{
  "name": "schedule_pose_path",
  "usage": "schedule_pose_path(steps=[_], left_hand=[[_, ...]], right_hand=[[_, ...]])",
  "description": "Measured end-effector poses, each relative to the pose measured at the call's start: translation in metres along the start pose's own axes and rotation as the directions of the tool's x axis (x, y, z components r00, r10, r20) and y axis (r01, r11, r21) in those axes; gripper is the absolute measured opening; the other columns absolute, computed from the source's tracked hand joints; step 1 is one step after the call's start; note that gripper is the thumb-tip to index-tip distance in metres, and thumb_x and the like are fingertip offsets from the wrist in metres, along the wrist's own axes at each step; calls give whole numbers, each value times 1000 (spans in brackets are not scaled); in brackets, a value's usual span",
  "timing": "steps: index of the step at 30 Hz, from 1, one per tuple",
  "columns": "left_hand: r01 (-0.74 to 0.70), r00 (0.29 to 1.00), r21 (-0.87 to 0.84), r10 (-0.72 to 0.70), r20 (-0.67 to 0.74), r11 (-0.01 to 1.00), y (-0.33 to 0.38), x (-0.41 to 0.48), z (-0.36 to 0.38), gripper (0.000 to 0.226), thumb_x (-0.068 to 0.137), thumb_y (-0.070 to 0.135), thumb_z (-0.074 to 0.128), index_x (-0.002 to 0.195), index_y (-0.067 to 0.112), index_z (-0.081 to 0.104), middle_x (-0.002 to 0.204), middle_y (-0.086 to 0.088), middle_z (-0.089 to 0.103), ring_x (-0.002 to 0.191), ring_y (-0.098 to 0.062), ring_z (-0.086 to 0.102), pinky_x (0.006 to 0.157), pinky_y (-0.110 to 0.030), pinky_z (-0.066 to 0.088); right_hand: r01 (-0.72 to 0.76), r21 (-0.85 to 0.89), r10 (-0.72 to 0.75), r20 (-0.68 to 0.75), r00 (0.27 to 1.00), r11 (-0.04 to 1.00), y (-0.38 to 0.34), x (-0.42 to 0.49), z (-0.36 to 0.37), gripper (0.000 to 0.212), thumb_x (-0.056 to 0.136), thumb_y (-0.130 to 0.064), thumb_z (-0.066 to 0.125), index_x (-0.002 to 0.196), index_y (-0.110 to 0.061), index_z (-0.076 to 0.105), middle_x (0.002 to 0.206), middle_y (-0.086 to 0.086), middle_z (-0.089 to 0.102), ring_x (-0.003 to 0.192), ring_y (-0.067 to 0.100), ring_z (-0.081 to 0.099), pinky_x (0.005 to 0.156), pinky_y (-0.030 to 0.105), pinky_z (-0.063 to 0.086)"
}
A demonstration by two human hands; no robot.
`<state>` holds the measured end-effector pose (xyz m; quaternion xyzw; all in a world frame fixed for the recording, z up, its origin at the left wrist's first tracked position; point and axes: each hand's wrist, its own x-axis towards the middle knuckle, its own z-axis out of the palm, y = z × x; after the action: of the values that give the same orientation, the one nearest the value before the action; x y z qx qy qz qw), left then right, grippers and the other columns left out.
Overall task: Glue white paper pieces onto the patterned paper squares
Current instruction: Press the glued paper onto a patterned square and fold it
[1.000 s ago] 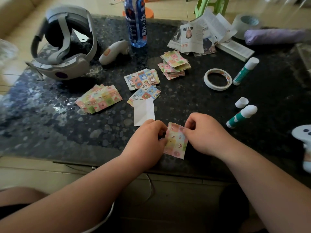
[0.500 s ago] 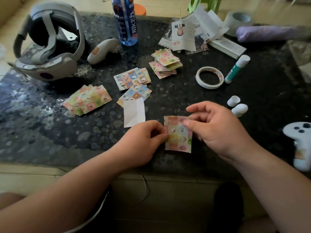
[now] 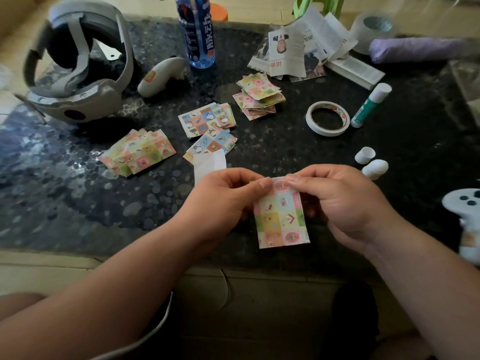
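A patterned paper square [image 3: 281,219] in pink, green and yellow hangs over the table's near edge. My left hand [image 3: 223,201] pinches its top left corner and my right hand [image 3: 340,201] pinches its top right corner. A white paper piece [image 3: 209,163] lies just beyond my left hand. Stacks of patterned squares lie farther back: a pink-green one [image 3: 139,152] at the left, blue ones [image 3: 207,120] in the middle, another pink-green pile [image 3: 259,96] behind. A glue stick [image 3: 375,168] is half hidden behind my right hand, with a loose white cap [image 3: 365,155] next to it.
A second glue stick [image 3: 370,105] and a tape roll [image 3: 327,118] lie at the right. A headset [image 3: 78,63], a controller [image 3: 161,76] and a bottle [image 3: 198,29] stand at the back. Folded printed papers [image 3: 298,50] lie beyond. Another controller [image 3: 465,219] sits at the right edge.
The patterned square has come up off the table. My right hand went from a loose touch at its edge to a pinch on its top right corner, while my left hand kept its hold.
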<state>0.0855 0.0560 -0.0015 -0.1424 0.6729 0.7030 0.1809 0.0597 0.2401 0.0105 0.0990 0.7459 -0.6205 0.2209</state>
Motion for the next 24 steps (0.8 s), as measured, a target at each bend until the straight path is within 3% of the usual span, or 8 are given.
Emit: schedule_pose_path(steps=[4,9,11,13,15,18,21,24], left_hand=[[12,1000,-17,-12,-14,1000,-1,-1,-1,16,91,17,72,76,18,77,85,-17,74,71,-21,60,64,-31,45],[19,998,-37,-22,-66,999,-1,-2,-2,19,91,11,70,73,13,74,79,-13,74,65,-18,63,55,-25,48],[11,998,-29,-12,-61,1000,0,-2,-2,19,91,13,71,72,15,75,82,-14,75,68,-21,63,61,-30,48],[17,999,-15,-18,-50,1000,1,-2,-3,16,91,18,72,76,14,76,84,-14,76,69,-20,64,64,-32,48],[38,998,36,-36,-56,999,3,-2,-3,15,91,25,74,82,14,78,77,-9,74,64,-16,59,60,-29,47],[81,996,127,-74,-57,989,3,0,-6,16,90,34,75,83,20,80,71,-14,70,58,-20,51,53,-29,39],[62,998,-1,-62,-31,998,4,0,-5,13,91,21,73,82,11,75,77,-20,72,58,-23,61,49,-26,48],[-35,999,-195,32,-17,980,6,1,-5,15,86,12,73,91,-2,72,91,-22,74,84,-29,74,74,-31,62]], right_hand=[[5,1,-5,2,1000,1000,-3,-3,5,17,95,-19,69,84,-9,77,88,10,79,90,30,77,91,63,57],[13,-8,-13,24,1000,1000,-4,-5,8,10,94,-14,69,93,-5,73,89,10,79,87,28,78,89,59,59],[-11,-12,12,46,999,1000,-5,-3,7,10,95,-14,68,96,-5,72,90,10,79,86,26,78,86,52,61],[-27,2,27,62,998,1000,-5,-2,6,10,96,-15,68,95,-7,73,87,9,79,79,22,77,69,38,63],[-13,16,12,53,999,1000,-6,0,4,10,96,-14,68,94,-7,74,80,4,78,68,11,74,52,22,54],[70,-44,-69,34,997,997,-3,2,0,10,95,-17,69,94,-10,77,56,-13,66,49,-3,62,45,12,45],[160,-141,-162,-3,987,977,-2,2,-1,8,95,-18,70,92,-17,77,53,-10,63,46,-1,56,45,11,43],[128,-21,-128,13,992,992,-4,-1,1,17,97,-1,61,91,-8,75,67,8,72,53,15,63,43,19,42]])
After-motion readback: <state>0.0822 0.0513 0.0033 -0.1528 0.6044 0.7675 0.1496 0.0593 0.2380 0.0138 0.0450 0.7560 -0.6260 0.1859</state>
